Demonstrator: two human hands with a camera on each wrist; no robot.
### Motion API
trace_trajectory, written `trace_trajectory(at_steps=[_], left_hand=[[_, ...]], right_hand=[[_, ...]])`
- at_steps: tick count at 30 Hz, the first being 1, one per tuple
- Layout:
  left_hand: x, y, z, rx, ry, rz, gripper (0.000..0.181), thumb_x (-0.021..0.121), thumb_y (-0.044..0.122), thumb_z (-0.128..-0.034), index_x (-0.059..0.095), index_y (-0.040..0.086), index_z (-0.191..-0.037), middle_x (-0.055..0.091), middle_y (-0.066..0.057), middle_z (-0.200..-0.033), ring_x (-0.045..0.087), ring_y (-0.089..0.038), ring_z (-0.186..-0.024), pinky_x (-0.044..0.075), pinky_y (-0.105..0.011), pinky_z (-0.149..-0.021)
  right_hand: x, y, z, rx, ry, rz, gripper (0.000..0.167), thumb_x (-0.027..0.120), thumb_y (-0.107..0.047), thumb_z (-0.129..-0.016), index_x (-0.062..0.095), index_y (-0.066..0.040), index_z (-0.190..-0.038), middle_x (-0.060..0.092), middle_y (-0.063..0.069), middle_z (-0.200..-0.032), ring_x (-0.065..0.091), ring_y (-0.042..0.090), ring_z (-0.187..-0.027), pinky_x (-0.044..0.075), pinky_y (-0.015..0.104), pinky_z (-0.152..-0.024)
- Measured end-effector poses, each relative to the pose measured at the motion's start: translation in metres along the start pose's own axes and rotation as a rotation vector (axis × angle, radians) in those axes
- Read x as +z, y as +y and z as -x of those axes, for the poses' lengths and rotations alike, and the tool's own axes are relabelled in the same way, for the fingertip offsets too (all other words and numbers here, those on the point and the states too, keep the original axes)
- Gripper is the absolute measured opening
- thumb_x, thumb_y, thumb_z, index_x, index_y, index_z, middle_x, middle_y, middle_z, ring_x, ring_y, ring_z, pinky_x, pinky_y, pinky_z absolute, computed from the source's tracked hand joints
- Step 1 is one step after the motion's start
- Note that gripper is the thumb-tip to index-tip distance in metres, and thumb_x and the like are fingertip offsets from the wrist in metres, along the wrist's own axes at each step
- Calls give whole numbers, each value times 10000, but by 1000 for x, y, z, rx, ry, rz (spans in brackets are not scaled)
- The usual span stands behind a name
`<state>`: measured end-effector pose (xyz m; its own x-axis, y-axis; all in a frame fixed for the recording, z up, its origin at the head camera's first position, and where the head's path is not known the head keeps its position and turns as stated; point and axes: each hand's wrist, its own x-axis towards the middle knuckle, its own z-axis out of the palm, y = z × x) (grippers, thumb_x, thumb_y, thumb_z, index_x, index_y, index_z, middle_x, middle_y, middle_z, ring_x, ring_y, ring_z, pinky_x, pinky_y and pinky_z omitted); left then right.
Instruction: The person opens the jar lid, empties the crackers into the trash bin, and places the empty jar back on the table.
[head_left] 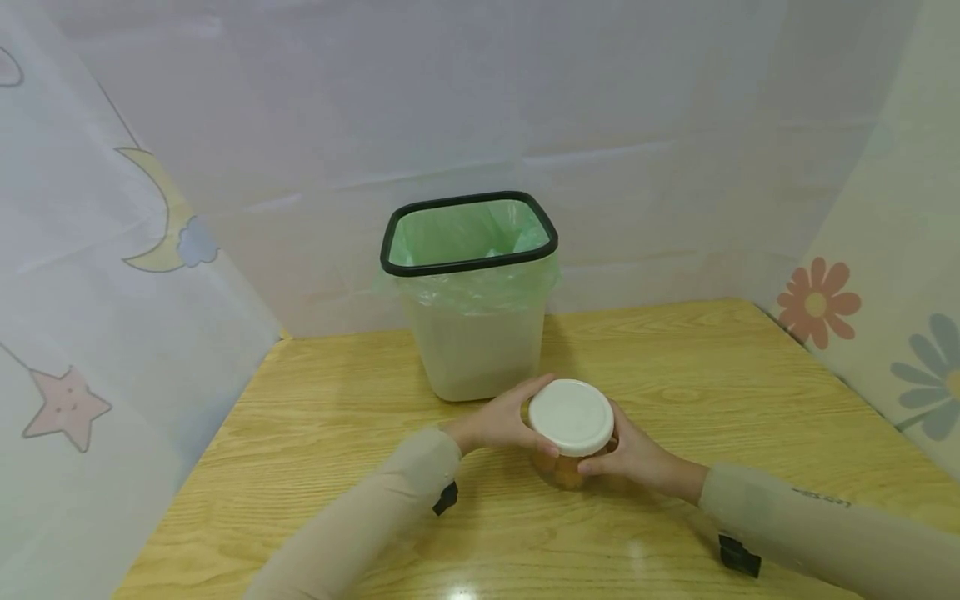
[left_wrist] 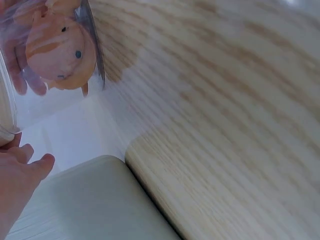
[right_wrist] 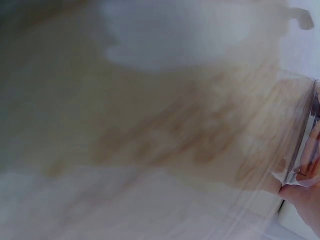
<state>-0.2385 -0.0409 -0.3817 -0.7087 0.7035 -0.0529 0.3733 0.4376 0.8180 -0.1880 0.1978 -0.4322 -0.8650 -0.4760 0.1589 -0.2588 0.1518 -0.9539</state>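
A clear jar [head_left: 558,471] with a round white lid [head_left: 572,415] is between my two hands, over the front middle of the table. My left hand [head_left: 504,423] grips its left side, thumb near the front of the lid. From the right, my right hand [head_left: 637,454] holds the other side, its thumb low at the front. Through the jar wall in the left wrist view shows an orange toy figure [left_wrist: 60,52] with dark dots for eyes. Whether the jar's base touches the table I cannot tell. The right wrist view is mostly blurred, with a thumb [right_wrist: 302,200] at its right edge.
Just behind the jar stands a pale waste bin [head_left: 480,342] with a black rim [head_left: 472,268] and a green plastic liner [head_left: 450,237]. The wooden table [head_left: 322,408] meets a pale cloth backdrop [head_left: 315,125] at the back and sides.
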Motion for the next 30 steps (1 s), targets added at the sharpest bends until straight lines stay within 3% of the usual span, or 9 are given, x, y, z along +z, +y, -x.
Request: trace_trajectory(at_steps=[9, 15, 22, 30], left_hand=[[5, 4, 5, -33, 39, 44, 1030, 847, 223, -768, 199, 148, -1565, 186, -58, -1597, 177, -230, -1448, 215, -494, -1132], [7, 2, 5, -30, 30, 63, 1057, 843, 226, -775, 154, 115, -1569, 151, -71, -1605, 151, -228, -1455, 198, -480, -1142], [4, 2, 0, -15, -13, 55, 1118, 840, 216, -778, 61, 100, -1572, 92, -79, -1615, 106, -220, -1463, 175, -458, -1152], [-8, 1, -9, 49, -115, 25, 1154, 832, 123, -767, 2, 97, -1568, 121, -88, -1610, 172, -182, -1441, 189, -351, -1147]], right_hand=[[0, 0, 0, 13, -4, -15, 1026, 809, -118, -799, 65, 95, -1473, 257, 336, -1428, 301, 486, -1263, 421, 437, -911], [0, -1, 0, 16, 0, -1, 1024, 812, -133, -797, 74, 99, -1469, 263, 340, -1424, 299, 504, -1265, 411, 506, -932], [-1, -1, 0, 17, 0, 3, 1033, 813, -137, -796, 70, 88, -1478, 257, 333, -1435, 281, 515, -1281, 396, 561, -947], [-1, -1, 0, 5, 1, 2, 1026, 820, -154, -791, 95, 87, -1477, 278, 320, -1439, 282, 506, -1292, 352, 606, -976]])
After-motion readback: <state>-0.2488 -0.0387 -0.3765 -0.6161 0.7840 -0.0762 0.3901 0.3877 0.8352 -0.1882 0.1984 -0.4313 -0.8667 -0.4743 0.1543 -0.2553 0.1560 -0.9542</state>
